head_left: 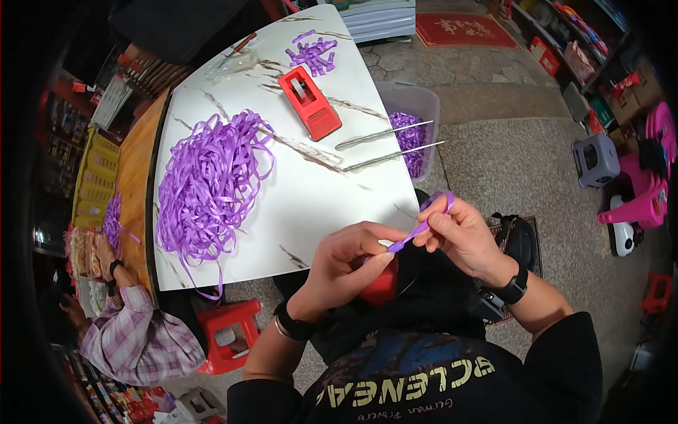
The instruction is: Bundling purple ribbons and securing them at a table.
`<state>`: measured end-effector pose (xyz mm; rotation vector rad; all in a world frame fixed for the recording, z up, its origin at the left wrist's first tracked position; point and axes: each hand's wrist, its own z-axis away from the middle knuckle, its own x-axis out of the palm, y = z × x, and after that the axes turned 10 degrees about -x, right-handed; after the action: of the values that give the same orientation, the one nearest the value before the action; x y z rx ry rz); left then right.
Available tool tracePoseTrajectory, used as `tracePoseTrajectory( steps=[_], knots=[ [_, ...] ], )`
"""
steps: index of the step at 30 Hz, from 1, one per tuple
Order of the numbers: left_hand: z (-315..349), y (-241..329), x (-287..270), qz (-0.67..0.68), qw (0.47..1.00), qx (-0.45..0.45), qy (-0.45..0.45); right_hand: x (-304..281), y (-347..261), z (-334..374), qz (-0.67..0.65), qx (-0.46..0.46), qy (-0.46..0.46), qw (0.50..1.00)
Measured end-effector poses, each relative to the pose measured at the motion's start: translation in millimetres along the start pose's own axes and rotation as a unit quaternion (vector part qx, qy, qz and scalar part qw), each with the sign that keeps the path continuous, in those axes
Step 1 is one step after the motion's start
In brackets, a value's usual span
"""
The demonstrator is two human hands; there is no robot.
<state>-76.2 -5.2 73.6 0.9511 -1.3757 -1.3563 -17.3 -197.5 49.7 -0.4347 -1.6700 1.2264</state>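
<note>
A strip of purple ribbon stretches between my two hands, just past the table's near right edge. My left hand pinches its lower end, where a small folded purple piece shows at the fingertips. With thumb and fingers closed, my right hand grips the other part, and a loop of ribbon rises above the knuckles. A big tangled heap of purple ribbon covers the left of the white table, one strand hanging over the edge. Small folded purple pieces lie in a pile at the far end.
A red tape dispenser and long metal tweezers lie on the marbled white table. Beyond its right edge stands a clear bin of purple pieces. At left another person handles purple ribbon, near a red stool.
</note>
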Motion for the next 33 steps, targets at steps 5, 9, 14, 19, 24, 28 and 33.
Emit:
tracePoseTrajectory(
  steps=[5,9,14,19,24,28,33],
  knots=[
    [0,1,-4,-0.037,0.999,0.001,-0.015,2,-6,1,-0.067,0.13,0.029,0.989],
    [2,11,-8,-0.096,0.995,-0.009,-0.033,-20,-17,0,0.135,0.212,-0.17,0.953],
    [0,19,-12,-0.139,0.987,-0.013,-0.078,-22,-26,-16,0.199,0.016,-0.106,0.974],
    [0,24,-8,-0.143,0.983,-0.017,-0.11,-1,-28,-31,0.19,0.089,-0.354,0.911],
    [0,31,-10,-0.197,0.974,0.006,-0.115,0,-31,-38,0.106,0.237,-0.449,0.855],
    [2,32,-11,-0.268,0.959,0.041,-0.088,2,-32,-37,0.106,0.275,-0.412,0.862],
    [2,31,-12,-0.303,0.948,0.065,-0.071,3,-32,-39,0.166,0.232,-0.4,0.871]
  ],
)
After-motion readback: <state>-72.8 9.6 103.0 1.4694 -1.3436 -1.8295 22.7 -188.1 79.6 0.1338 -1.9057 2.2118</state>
